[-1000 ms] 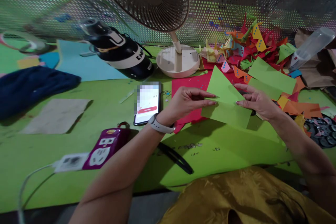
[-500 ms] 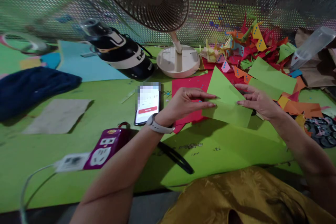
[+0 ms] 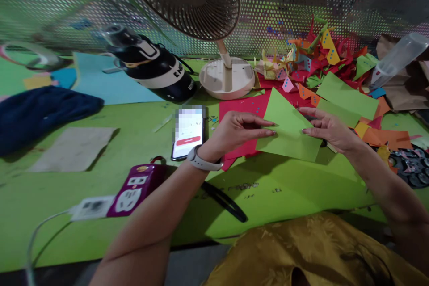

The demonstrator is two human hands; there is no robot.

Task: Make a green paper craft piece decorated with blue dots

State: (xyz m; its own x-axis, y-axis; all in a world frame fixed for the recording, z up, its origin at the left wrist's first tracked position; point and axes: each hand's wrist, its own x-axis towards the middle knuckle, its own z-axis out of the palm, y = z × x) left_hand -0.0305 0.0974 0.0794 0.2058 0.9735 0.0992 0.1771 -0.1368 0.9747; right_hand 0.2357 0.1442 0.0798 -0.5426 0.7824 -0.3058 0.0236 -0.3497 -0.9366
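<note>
A light green sheet of paper (image 3: 284,132) is held up at a tilt over the table, one corner pointing away from me. My left hand (image 3: 239,130) pinches its left part between thumb and fingers. On the right side, my right hand (image 3: 323,128) grips the same sheet, thumb in front and some fingers partly behind it. Red paper (image 3: 239,109) lies beneath and to the left of the sheet. Beyond my right hand rests another green paper (image 3: 351,98), beside orange pieces (image 3: 390,138).
A fan (image 3: 228,78), a dark bottle (image 3: 161,71) and a phone (image 3: 188,132) stand or lie around the middle. A purple power strip (image 3: 137,187) is at front left. Folded colourful papers (image 3: 331,53) pile up at back right, near a clear bottle (image 3: 398,60).
The green sheet has shifted very slightly in my hands, its left edge a little further left. Both hands keep their grip and have hardly moved.
</note>
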